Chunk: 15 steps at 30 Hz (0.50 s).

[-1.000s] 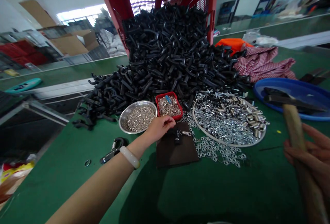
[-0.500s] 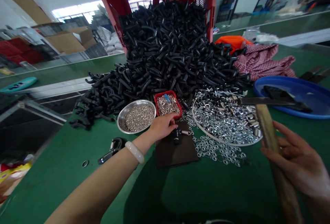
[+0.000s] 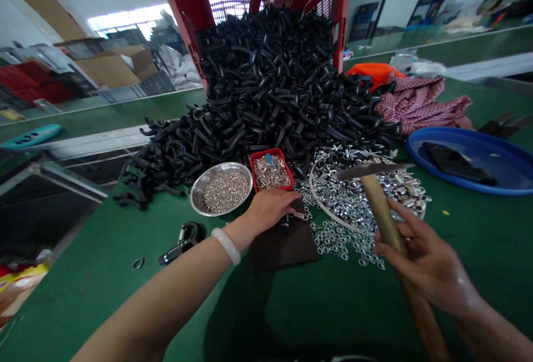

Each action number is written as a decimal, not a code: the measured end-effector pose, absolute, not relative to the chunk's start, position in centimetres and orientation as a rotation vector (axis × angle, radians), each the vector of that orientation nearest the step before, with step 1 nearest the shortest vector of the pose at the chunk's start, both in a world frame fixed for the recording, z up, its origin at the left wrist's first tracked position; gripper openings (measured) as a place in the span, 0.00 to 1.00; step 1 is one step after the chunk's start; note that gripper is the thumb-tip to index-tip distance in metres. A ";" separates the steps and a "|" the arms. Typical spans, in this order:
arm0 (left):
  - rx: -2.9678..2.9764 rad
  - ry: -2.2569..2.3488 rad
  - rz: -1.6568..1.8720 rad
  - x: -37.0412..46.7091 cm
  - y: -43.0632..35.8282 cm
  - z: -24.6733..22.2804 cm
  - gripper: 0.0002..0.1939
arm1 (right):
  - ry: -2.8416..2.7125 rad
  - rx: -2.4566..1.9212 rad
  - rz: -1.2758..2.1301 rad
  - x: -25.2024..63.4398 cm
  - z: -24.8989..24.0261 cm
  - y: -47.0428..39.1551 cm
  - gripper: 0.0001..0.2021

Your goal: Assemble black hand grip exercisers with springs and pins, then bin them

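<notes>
My right hand (image 3: 420, 256) is wrapped round the wooden handle of a hammer (image 3: 381, 206), whose dark head hovers over the pile of small metal parts (image 3: 345, 201). My left hand (image 3: 272, 209), with a white bangle at the wrist, is over the upper part of a dark square plate (image 3: 283, 248). Its fingers are together at a small black part (image 3: 286, 223) with a spring (image 3: 300, 215) beside it; the hand partly hides this part. Just behind are a red tray of pins (image 3: 271, 170) and a steel bowl of small rivets (image 3: 222, 189).
A heap of black curved parts (image 3: 266, 95) spills from a red basket (image 3: 342, 29). At right are a blue tray (image 3: 499, 184) with a phone-like black object and a checked cloth (image 3: 420, 106). A black clamp-like piece (image 3: 183, 242) and a ring (image 3: 138, 263) lie left.
My right hand and the hammer have moved left, toward the dark plate. My left hand has shifted slightly right and now covers more of the black part.
</notes>
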State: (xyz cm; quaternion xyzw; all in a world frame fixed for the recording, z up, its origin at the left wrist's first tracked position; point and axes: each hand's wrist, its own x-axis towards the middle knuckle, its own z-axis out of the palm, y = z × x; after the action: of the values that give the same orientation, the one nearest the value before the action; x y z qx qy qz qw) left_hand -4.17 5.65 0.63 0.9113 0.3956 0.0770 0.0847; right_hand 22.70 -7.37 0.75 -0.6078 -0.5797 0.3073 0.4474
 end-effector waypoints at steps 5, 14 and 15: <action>2.687 1.271 0.342 -7.1 4.3 -0.4 0.33 | -1.838 -1.358 0.667 19.2 0.3 -6.5 0.30; 2.596 1.409 0.454 -7.8 3.4 -3.3 0.36 | -2.331 -1.189 0.362 17.1 2.0 -4.7 0.30; 2.592 1.414 0.471 -7.7 3.4 -3.4 0.36 | -2.301 -1.184 0.336 17.1 2.4 -4.7 0.30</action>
State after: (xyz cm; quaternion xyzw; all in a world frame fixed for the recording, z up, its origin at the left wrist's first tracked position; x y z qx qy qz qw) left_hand -7.71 3.40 -3.39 0.8644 0.4716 0.1570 0.0759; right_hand 17.07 -4.69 2.43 -0.4377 -0.8508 0.1241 0.2632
